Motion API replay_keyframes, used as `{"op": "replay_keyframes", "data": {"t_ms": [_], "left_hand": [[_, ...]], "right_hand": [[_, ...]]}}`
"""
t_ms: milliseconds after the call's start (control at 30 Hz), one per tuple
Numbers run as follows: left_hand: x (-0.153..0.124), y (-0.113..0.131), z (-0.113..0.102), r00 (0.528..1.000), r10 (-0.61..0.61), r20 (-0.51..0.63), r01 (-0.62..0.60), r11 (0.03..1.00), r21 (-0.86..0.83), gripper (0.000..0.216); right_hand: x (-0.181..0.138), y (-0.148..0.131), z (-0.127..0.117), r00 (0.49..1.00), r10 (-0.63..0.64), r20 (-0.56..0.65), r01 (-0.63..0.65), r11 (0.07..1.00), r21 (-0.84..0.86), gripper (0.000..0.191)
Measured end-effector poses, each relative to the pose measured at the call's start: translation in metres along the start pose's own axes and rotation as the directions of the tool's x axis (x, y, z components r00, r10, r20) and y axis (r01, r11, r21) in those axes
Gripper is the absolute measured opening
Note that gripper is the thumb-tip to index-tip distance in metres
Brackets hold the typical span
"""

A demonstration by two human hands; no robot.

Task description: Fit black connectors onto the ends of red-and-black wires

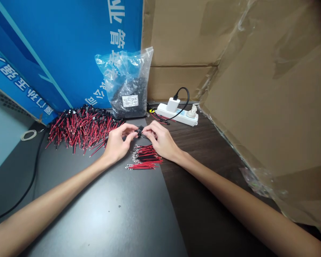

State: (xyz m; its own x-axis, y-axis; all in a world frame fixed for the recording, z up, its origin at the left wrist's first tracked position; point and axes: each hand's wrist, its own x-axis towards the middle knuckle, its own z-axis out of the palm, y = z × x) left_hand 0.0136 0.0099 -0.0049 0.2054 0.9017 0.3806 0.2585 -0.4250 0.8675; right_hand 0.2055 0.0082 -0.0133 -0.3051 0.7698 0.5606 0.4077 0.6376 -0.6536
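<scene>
Above the far part of the grey surface [96, 210]: small black parts [140, 130], clustered, between both hands. Left hand [118, 143]: thumb and finger clamped on the cluster. Right hand [163, 140]: fingertips pinched at its right edge; whether on part or wire, cannot tell. Just below: loose red and black wires [147, 156], laid crosswise, pale tips leftward. Beside the left hand: heaped wired connectors [81, 126]. Handling, as judged: left grip steady; right movements small, straight; any thin wire best taken near its tip, against bending; laid wires best kept parallel.
</scene>
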Motion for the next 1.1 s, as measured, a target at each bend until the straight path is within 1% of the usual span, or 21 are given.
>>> {"op": "replay_keyframes", "data": {"t_ms": [133, 267, 467, 667, 867, 1100], "left_hand": [[0.0002, -0.0002, 0.0003, 1.000, -0.023, 0.009, 0.024, 0.999, -0.024, 0.013], [-0.0003, 0.0004, 0.0007, 0.999, -0.020, 0.025, 0.020, 1.000, -0.021, 0.013], [-0.0009, 0.0029, 0.0002, 1.000, 0.014, 0.008, -0.014, 0.999, 0.030, 0.016], [0.0000, 0.0041, 0.0000, 0.999, 0.033, 0.024, -0.034, 0.997, 0.076, 0.014], [-0.0005, 0.0044, -0.0005, 0.998, 0.058, 0.013, -0.059, 0.993, 0.103, 0.015], [-0.0010, 0.0052, -0.0011, 0.999, 0.050, 0.007, -0.050, 0.992, 0.117, 0.016]], "right_hand": [[0.0001, -0.0006, 0.0002, 1.000, -0.004, 0.009, 0.004, 1.000, 0.015, 0.016], [-0.0007, -0.0011, 0.0002, 1.000, 0.013, 0.019, -0.014, 1.000, 0.017, 0.018], [-0.0015, -0.0007, 0.0010, 1.000, -0.014, 0.005, 0.014, 1.000, 0.002, 0.012], [-0.0017, -0.0015, 0.0005, 0.999, -0.046, -0.022, 0.046, 0.999, -0.024, 0.009], [-0.0010, -0.0024, 0.0003, 0.996, -0.081, -0.025, 0.080, 0.996, -0.036, 0.009], [-0.0006, -0.0024, -0.0002, 0.997, -0.078, -0.021, 0.077, 0.996, -0.035, 0.010]]}}
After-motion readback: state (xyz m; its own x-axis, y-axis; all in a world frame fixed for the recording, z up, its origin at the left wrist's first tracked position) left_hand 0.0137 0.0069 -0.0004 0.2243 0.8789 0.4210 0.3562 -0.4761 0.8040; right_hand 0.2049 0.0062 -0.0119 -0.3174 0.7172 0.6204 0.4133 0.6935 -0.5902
